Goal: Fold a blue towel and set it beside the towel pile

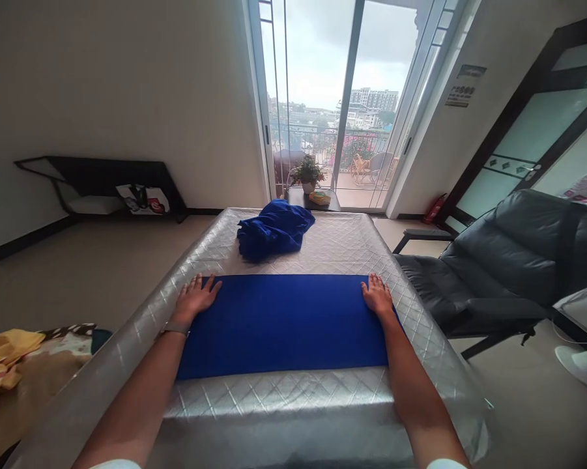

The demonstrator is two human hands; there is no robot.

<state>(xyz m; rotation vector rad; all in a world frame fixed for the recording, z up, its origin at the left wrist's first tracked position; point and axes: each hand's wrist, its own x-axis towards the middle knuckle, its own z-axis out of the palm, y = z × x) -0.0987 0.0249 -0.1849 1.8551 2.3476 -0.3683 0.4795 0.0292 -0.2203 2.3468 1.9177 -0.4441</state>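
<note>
A blue cloth (288, 322) lies flat and smooth in a wide rectangle across the table's near half. My left hand (197, 298) rests open on its far left corner, fingers stretched forward. At the far right corner my right hand (378, 294) also lies flat, with its fingers spread over the cloth's edge. Beyond the cloth sits a crumpled blue cloth (276, 229) in a loose heap. Both are on the table's silver quilted cover (342, 251).
A black armchair (498, 260) stands close on the right. A potted plant (309, 174) is on a small stand beyond the table, before the glass doors. Yellow and brown fabrics (24, 371) are piled at lower left. A dark rack (112, 182) stands by the left wall.
</note>
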